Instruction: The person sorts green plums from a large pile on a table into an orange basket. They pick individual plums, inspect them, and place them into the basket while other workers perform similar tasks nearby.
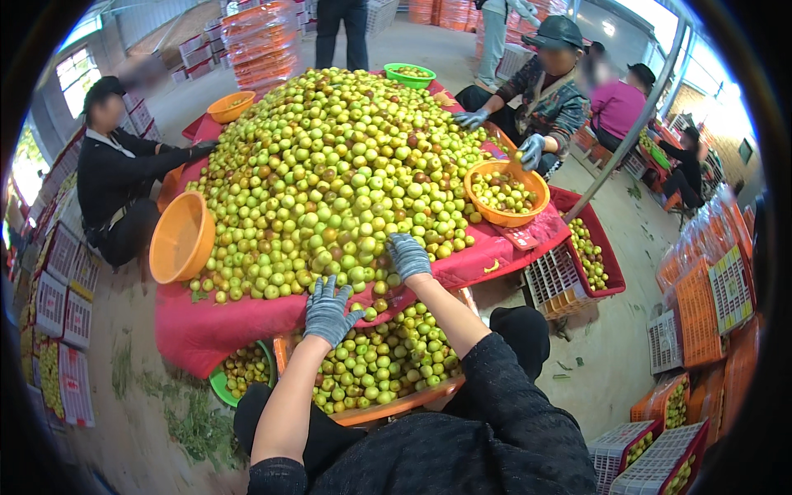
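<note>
A big heap of green and brown-flecked jujubes covers a table draped in red quilted cloth. My left hand, in a grey knit glove, lies at the heap's near edge with fingers spread, palm down, against the fruit. Farther in and to the right, my right hand, gloved alike, rests on jujubes with its fingers bent; its palm side is hidden. A few jujubes sit on the cloth between my hands. Below the table edge, before my lap, an orange crate holds many more jujubes.
Orange basins stand at the left and right table edges. A green basin of jujubes is under the cloth. Co-workers sit left and right. Beside a metal pole is a red-rimmed crate. Crates are stacked right.
</note>
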`<state>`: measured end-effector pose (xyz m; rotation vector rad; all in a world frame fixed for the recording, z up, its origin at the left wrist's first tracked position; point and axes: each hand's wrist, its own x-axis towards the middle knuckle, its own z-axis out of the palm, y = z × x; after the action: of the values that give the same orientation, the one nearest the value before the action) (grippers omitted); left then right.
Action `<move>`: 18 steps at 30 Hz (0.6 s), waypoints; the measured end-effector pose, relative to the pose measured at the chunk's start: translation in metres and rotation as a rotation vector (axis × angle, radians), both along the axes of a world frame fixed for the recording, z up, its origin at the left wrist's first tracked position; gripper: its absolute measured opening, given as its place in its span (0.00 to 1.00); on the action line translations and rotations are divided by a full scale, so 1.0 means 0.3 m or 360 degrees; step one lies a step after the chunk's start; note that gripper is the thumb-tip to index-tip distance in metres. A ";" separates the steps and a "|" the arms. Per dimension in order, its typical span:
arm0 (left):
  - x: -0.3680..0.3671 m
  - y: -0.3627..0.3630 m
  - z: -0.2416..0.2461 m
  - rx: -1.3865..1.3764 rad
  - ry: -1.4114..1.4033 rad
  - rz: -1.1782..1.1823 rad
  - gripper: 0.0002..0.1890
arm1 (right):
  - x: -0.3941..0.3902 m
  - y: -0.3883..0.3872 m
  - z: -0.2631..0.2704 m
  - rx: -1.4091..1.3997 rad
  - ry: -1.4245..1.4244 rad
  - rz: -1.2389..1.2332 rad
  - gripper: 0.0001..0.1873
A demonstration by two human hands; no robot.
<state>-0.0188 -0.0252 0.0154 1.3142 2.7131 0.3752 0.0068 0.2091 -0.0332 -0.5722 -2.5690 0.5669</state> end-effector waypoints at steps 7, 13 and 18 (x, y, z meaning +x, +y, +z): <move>0.015 -0.012 0.030 -0.0029 -0.0062 -0.0007 0.34 | -0.006 0.105 0.027 0.0365 0.0015 0.0014 0.10; 0.040 0.005 0.071 -0.0102 -0.0121 -0.0004 0.35 | 0.084 0.429 0.002 0.0432 0.0067 -0.0564 0.12; 0.045 -0.004 0.053 -0.0101 -0.0124 -0.0022 0.36 | 0.140 0.523 0.015 0.0020 -0.0608 -0.0851 0.29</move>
<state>-0.0051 -0.0265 0.0313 1.2740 2.6282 0.3291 0.0489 0.3661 -0.0286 -1.4184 -2.5819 0.2712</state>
